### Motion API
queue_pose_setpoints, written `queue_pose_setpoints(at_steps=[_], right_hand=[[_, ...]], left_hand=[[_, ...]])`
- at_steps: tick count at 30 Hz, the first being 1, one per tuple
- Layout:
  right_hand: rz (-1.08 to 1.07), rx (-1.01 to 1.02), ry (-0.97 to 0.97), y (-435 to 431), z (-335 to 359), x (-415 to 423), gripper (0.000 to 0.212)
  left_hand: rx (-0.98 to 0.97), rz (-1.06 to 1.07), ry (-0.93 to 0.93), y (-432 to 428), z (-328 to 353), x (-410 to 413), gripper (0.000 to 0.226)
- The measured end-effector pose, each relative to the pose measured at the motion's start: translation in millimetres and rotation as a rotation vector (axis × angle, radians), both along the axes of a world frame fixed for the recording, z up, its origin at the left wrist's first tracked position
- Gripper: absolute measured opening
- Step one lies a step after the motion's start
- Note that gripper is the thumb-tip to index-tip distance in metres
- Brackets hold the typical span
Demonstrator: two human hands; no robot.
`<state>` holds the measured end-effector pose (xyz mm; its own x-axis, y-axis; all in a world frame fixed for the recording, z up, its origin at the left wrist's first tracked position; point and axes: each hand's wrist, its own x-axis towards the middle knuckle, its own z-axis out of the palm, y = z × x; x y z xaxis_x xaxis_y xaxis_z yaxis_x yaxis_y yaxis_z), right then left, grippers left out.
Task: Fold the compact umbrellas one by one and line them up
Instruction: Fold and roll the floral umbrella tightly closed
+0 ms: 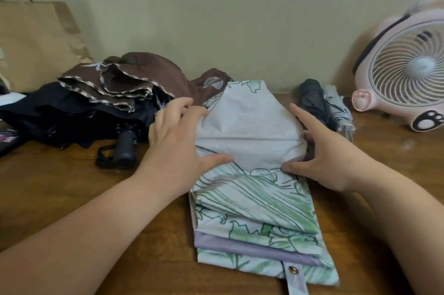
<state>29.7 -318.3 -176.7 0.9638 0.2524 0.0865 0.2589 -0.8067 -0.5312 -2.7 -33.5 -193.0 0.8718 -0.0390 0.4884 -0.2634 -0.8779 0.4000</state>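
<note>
**Third umbrella mid-fold, two loose ones waiting**

Green umbrella (254,201): flat on the table (72,189), centre, lengthwise away from the person. Canopy pleats are stacked in layers at the near end, and a plain pale panel is folded over the far half. Strap (295,275) with its snap lies loose at the near edge, not fastened.

Left hand (177,136): spread wide on the panel's left edge, fingers over the top, thumb pressing the cloth. It holds nothing.

Right hand (324,153): on the panel's right edge, index finger straight, thumb on the cloth. The other fingers bend in at the fold; cannot tell if they pinch it.

Done, by the look: dark umbrella (312,100) and grey umbrella (337,108), both rolled slim, side by side at the back right by the wall.

Left to do: finish rolling and strap the green one, then set it beside that pair. Brown umbrella (120,78) and black umbrella (67,114) sit heaped at the left, canopies loose, brown on top.

Roughly halfway.

Around: pink fan (403,74) far right, paper bag (36,42) far left.
</note>
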Motion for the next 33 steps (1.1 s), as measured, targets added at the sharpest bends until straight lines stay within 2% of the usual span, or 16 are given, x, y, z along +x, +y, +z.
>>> queue_pose_setpoints(at_steps=[3, 5, 12, 16, 21, 24, 27, 30, 33], right_hand=[[-0.005, -0.006, -0.003, 1, 1, -2, 0.127], [-0.002, -0.022, -0.008, 0, 3, -3, 0.127], [0.035, 0.027, -0.043, -1, 9, -7, 0.124], [0.060, 0.236, -0.074, 5, 8, -8, 0.119], [-0.034, 0.726, -0.171, 29, 4, -9, 0.092], [-0.040, 0.947, -0.193, 32, 8, -8, 0.100], [-0.025, 1.035, -0.168, 32, 14, -11, 0.110], [-0.026, 0.987, -0.138, 29, 18, -16, 0.114], [-0.038, 0.956, -0.082, 29, 20, -18, 0.100]], left_hand=[[-0.005, -0.011, 0.173, 5, 5, -2, 0.120], [-0.017, -0.036, 0.252, 5, 7, -2, 0.129], [-0.070, -0.114, 0.226, 10, 9, -4, 0.125], [0.047, -0.133, 0.204, 6, 7, -5, 0.125], [0.055, -0.103, 0.198, -2, 5, -4, 0.131], [0.006, -0.087, 0.192, -1, 5, -3, 0.137], [-0.014, -0.091, 0.179, 0, 4, -3, 0.139], [-0.021, -0.089, 0.160, 1, 4, -5, 0.138], [-0.026, -0.080, 0.161, 2, 5, -5, 0.136]])
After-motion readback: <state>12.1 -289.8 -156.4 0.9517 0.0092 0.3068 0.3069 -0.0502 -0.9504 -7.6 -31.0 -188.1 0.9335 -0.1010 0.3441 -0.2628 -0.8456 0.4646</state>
